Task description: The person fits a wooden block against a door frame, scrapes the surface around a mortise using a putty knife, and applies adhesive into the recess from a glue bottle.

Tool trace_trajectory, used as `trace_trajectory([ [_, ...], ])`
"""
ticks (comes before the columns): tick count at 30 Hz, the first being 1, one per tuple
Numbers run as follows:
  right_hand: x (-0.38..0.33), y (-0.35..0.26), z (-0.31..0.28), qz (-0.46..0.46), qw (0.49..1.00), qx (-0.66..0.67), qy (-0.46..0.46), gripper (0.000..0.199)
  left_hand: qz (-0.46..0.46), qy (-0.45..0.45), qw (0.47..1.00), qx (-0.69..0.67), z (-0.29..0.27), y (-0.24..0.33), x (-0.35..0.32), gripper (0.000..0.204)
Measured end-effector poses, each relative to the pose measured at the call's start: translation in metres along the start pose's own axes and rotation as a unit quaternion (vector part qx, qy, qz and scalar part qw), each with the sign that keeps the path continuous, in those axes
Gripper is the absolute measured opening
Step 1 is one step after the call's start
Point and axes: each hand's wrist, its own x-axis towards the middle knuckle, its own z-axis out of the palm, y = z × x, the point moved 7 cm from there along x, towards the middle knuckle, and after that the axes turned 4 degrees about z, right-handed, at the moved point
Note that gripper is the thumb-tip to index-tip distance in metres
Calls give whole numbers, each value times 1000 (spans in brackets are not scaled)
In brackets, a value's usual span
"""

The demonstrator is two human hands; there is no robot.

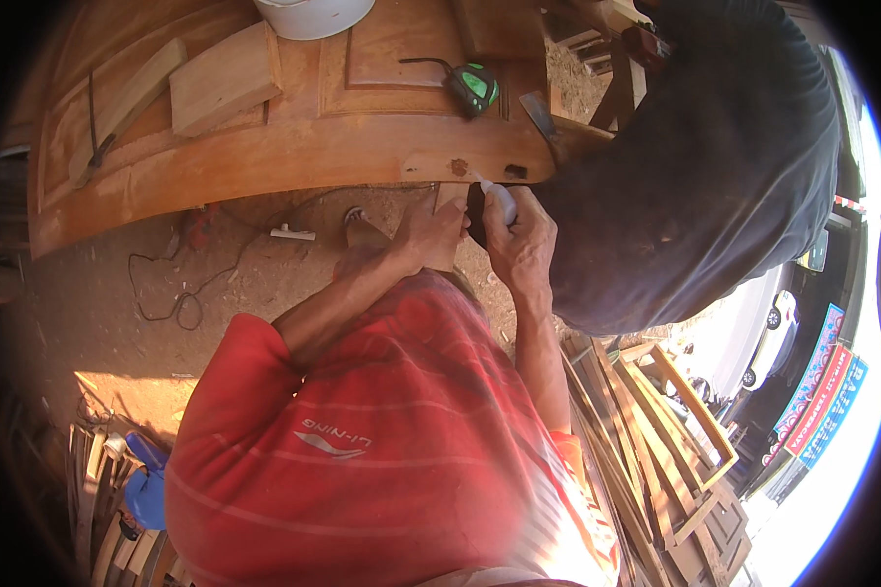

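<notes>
Wooden door (294,147) lies flat before you, its near edge bearing a small recess (457,167). Your right hand (521,240) is closed around a white bottle (499,203), whose nozzle points at that recess. Your left hand (429,235) grips a small wood block (449,201) just under the edge. On the door rest a green tape measure (474,86), a board (223,78) and a white bucket (313,15).

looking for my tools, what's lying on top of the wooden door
On the brown panelled wooden door: a green-black tape measure, two pale wood blocks, a white bucket, partly cropped. Anything under them is hidden.
</notes>
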Motion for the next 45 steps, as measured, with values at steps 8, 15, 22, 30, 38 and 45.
trace_trajectory([
  [8,0,1,1,-6,1000,-7,-3,23,-8,-8,1000,-8,3,7,-5,35],
  [15,-2,-1,-4,2,1000,-13,7,17,3,-16,1000,10,3,14,-9,37],
  [22,-2,3,-4,4,1000,-16,7,17,28,-27,999,3,3,12,-7,37],
  [30,2,-4,-4,3,1000,-1,6,17,14,-8,1000,13,7,10,-7,35],
  [38,-2,-5,-5,-5,1000,0,9,17,23,-37,999,-29,2,3,-1,34],
  [45,-5,3,-6,11,1000,-2,18,17,20,-43,999,-25,2,2,-1,34],
])
